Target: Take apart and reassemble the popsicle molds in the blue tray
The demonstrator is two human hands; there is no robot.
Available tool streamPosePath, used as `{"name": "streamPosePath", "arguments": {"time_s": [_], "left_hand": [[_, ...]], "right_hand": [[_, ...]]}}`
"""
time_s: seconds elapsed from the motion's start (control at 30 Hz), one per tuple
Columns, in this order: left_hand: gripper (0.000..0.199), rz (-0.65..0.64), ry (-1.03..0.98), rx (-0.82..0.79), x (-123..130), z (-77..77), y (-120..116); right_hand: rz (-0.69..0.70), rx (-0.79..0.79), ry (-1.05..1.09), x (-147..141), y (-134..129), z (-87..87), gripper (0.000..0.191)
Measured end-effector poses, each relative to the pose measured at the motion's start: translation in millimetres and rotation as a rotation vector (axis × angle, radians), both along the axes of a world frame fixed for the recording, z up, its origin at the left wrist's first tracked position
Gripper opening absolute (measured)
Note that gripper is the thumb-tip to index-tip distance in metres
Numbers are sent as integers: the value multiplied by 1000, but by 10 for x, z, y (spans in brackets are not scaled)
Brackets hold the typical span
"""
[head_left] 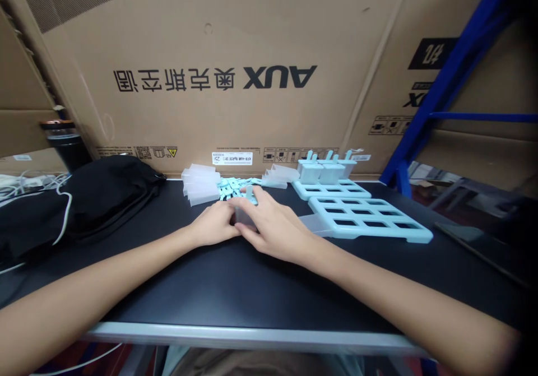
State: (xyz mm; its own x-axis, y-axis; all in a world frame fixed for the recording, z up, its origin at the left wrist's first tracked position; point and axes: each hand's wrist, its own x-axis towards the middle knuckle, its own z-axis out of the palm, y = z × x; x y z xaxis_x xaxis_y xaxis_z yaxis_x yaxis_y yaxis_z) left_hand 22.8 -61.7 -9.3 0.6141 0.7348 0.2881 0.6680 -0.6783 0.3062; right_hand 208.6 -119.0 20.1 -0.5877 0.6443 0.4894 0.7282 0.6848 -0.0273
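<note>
Between both hands is a translucent ice pop mold [242, 217] with a light-blue stick lid [250, 195] at its top. My left hand [214, 223] closes on the mold's left side. From the right, my right hand [275, 224] grips the mold and lid, hiding much of them. Just beyond the hands lies a heap of light-blue stick lids [230, 186]. Clear molds [200, 185] lie left of the heap, and more clear molds [281, 175] lie on its right. Another clear mold [316, 224] rests by my right wrist.
A light-blue rack [374, 233] with rectangular openings lies at right. Behind it, a second rack [336, 195] carries several lidded molds [332, 172]. Black fabric [109, 196], white cables [63, 219] and a dark bottle [63, 143] are at left. A large carton [218, 40] stands behind the table.
</note>
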Motion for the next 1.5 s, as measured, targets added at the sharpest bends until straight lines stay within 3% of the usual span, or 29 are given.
{"name": "streamPosePath", "arguments": {"time_s": [0.1,0.2,0.3,0.4,0.5,0.67,0.8,0.93,1.2,1.5], "left_hand": [[25,-30,13,74,1,51,-41],[37,-45,-25,67,-2,80,-57],[37,-43,-45,52,-10,70,-39],[31,-55,-37,63,-13,55,-22],[26,-65,-18,69,-12,58,-21],[19,-72,1,79,-18,76,-29],[15,-72,4,87,-22,80,-34],[12,-76,-1,90,-22,82,-37],[11,-77,6,95,-18,80,-34],[12,-77,11,98,-28,85,-37]], "right_hand": [[0,-19,23,15,26,70,27],[-43,109,143,171,144,254,25],[-215,274,286,556,352,486,30],[-435,345,327,1136,595,616,31],[-617,309,321,1734,807,565,11],[-580,43,228,2327,974,269,6],[-613,68,283,2445,1011,112,5],[-554,74,264,2486,1092,41,6],[-525,65,172,2605,1195,-17,19],[-633,131,141,2663,1231,-70,44]]}}
